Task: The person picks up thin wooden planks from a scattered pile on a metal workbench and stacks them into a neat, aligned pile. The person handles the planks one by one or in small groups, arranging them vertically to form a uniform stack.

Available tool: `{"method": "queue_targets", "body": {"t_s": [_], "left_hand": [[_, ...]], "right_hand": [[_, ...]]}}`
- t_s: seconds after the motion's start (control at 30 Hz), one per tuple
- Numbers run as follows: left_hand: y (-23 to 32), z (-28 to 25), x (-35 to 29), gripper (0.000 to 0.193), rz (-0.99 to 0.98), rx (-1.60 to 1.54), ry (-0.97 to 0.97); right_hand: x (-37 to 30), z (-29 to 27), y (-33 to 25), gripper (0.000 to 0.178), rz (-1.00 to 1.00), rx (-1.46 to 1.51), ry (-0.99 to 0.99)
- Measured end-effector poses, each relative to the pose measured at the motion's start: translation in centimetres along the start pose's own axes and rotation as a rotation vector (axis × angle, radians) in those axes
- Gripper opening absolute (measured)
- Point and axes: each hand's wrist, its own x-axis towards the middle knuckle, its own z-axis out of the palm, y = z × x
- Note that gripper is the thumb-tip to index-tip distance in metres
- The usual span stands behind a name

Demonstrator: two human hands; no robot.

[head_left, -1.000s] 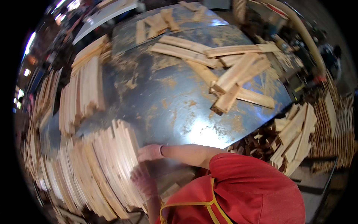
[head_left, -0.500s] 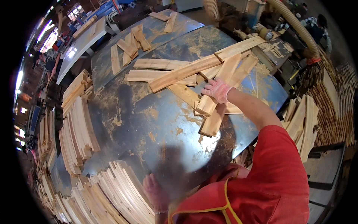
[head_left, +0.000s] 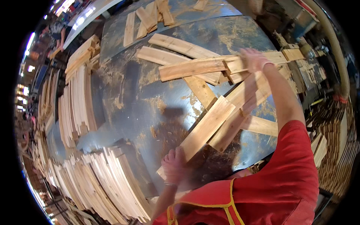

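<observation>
My left hand (head_left: 174, 165), gloved in pale pink, is closed around the near end of a flat wooden board (head_left: 210, 125). That board slants away to the right, its far end resting over other boards. My right hand (head_left: 255, 60), also gloved, lies over a light board (head_left: 235, 66) at the far right of the loose pile; motion smears its fingers, so I cannot tell whether they grip it. A longer board (head_left: 193, 68) extends left from there, across two more boards. Beside the left-hand board, a darker board (head_left: 227, 133) lies at a slant.
Sawdust is scattered over the metal tabletop (head_left: 131, 107). Stacked strips (head_left: 108, 180) stand at the near left, with another stack (head_left: 77, 101) beyond. Several short boards (head_left: 150, 17) lie at the back. A ribbed hose (head_left: 335, 48) and piled slats (head_left: 333, 138) are on the right.
My right hand has left the slanted board and moved to a farther one at the right. The slanted board has come nearer, and my left hand has taken its near end. The view has shifted.
</observation>
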Motion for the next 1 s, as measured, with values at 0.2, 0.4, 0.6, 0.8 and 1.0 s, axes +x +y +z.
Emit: {"method": "queue_targets", "body": {"t_s": [0.2,0.4,0.6,0.8,1.0], "left_hand": [[-4.3,2.4,-5.6,0.064,-0.076,-0.399,0.194],[-12.2,5.0,-17.3,0.069,-0.207,0.115,0.422],[-19.4,5.6,-27.5,0.070,-0.764,0.171,0.269],[-21.1,4.2,-31.5,0.078,-0.607,0.004,0.575],[-17.3,2.2,-28.9,0.083,-0.420,-0.048,0.461]], "right_hand": [[0.9,1.8,-1.4,0.102,0.048,-0.227,-0.017],[-5.1,-1.7,-9.7,0.096,-0.251,0.851,-0.350],[-12.2,5.1,-24.3,0.059,-0.589,2.233,-0.824],[-16.9,12.9,-40.1,0.049,0.083,2.164,-0.570],[-22.9,20.0,-56.6,0.050,0.069,1.842,-0.576]]}}
